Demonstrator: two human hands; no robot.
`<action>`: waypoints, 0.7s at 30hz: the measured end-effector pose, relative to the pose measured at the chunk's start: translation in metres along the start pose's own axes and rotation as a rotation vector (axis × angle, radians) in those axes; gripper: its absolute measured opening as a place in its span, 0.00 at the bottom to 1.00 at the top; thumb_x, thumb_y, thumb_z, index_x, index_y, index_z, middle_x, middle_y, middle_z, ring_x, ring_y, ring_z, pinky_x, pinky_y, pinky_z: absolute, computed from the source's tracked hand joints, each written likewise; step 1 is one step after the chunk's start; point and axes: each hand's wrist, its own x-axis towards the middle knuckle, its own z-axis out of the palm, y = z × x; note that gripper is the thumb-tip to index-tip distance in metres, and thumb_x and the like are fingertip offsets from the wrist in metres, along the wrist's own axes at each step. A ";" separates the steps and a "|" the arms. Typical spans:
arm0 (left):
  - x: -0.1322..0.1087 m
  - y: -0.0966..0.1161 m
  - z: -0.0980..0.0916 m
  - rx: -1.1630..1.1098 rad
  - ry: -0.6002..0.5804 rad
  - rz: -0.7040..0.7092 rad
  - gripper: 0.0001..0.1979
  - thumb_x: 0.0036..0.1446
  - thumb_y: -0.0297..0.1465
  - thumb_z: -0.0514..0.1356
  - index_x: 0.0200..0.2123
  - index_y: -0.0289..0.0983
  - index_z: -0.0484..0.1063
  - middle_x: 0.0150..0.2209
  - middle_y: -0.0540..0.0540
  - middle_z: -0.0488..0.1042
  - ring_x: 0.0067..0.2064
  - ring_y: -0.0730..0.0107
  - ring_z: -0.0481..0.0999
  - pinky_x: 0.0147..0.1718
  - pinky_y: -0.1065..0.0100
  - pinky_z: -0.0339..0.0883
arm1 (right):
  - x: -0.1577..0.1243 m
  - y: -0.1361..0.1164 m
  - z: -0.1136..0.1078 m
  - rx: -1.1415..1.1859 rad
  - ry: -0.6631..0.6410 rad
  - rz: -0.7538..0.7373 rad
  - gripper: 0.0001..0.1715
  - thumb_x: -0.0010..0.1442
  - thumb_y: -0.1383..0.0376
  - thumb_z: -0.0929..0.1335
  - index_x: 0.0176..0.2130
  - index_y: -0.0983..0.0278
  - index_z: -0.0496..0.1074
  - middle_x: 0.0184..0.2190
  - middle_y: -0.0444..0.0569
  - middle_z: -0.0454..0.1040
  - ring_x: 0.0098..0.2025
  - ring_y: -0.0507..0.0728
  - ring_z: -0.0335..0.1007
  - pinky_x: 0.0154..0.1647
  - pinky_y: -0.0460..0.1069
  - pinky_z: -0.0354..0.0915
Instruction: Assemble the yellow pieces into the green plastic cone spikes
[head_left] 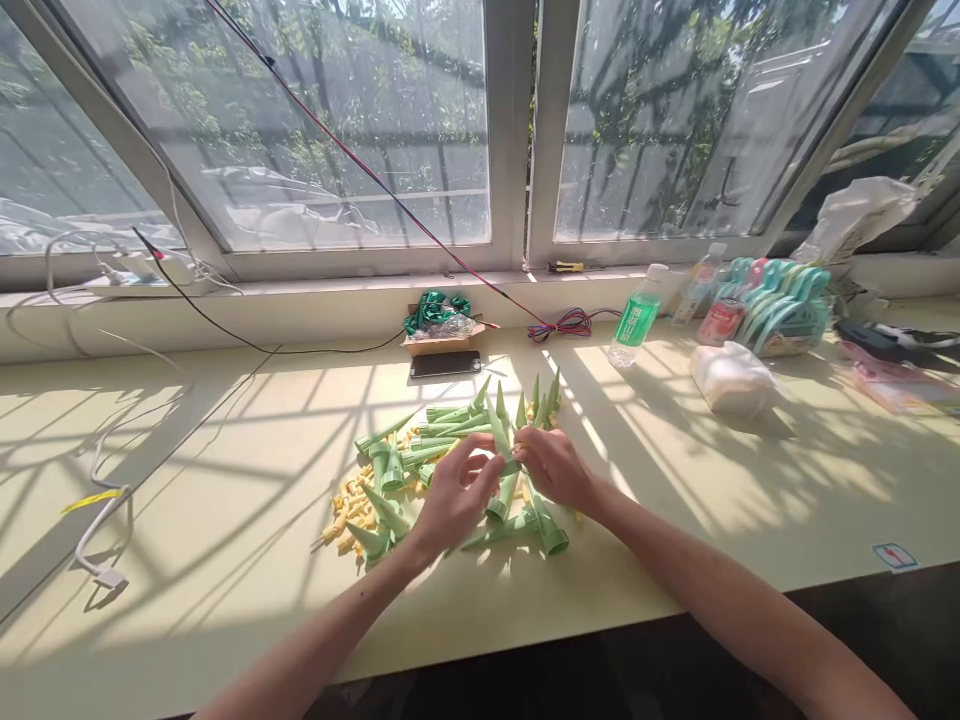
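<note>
My left hand point(459, 492) pinches a green leaf-shaped plastic piece point(500, 428) upright between thumb and fingers, above a pile. Close against that piece, my right hand point(556, 466) has its fingers pressed together; what lies between them is hidden. Under and around both hands are several green tube-like pieces with pointed leaf tips point(550, 530), some lying flat and some standing. Small yellow pieces with thin stems point(352, 510) are heaped at the pile's left side, partly beneath the green ones.
Behind the pile lie a dark phone point(445, 364) and a small box with green material point(439, 318). At right stand a green-labelled bottle point(637, 318), a white tissue pack point(733, 378) and several hangers point(787, 305). A white cable point(97, 540) lies at left.
</note>
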 end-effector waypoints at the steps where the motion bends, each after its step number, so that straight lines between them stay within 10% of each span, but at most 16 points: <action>1: 0.000 0.000 -0.001 0.006 0.019 0.017 0.11 0.61 0.36 0.60 0.44 0.38 0.68 0.32 0.49 0.72 0.27 0.74 0.73 0.23 0.72 0.69 | 0.000 0.000 0.000 0.003 -0.005 0.001 0.12 0.70 0.63 0.58 0.33 0.61 0.58 0.20 0.37 0.54 0.19 0.48 0.45 0.21 0.45 0.49; 10: 0.000 -0.004 0.001 0.172 0.130 0.311 0.11 0.60 0.29 0.61 0.46 0.41 0.70 0.40 0.48 0.70 0.28 0.79 0.73 0.25 0.73 0.75 | -0.003 -0.001 0.000 -0.013 -0.013 0.003 0.15 0.70 0.63 0.58 0.29 0.61 0.57 0.19 0.36 0.52 0.19 0.47 0.45 0.21 0.44 0.48; 21: -0.003 -0.005 0.006 0.261 0.158 0.326 0.08 0.62 0.30 0.59 0.45 0.40 0.69 0.41 0.47 0.68 0.31 0.78 0.72 0.25 0.74 0.74 | -0.002 -0.004 0.002 -0.055 -0.008 0.023 0.20 0.69 0.66 0.59 0.25 0.61 0.50 0.18 0.35 0.47 0.18 0.46 0.40 0.20 0.45 0.44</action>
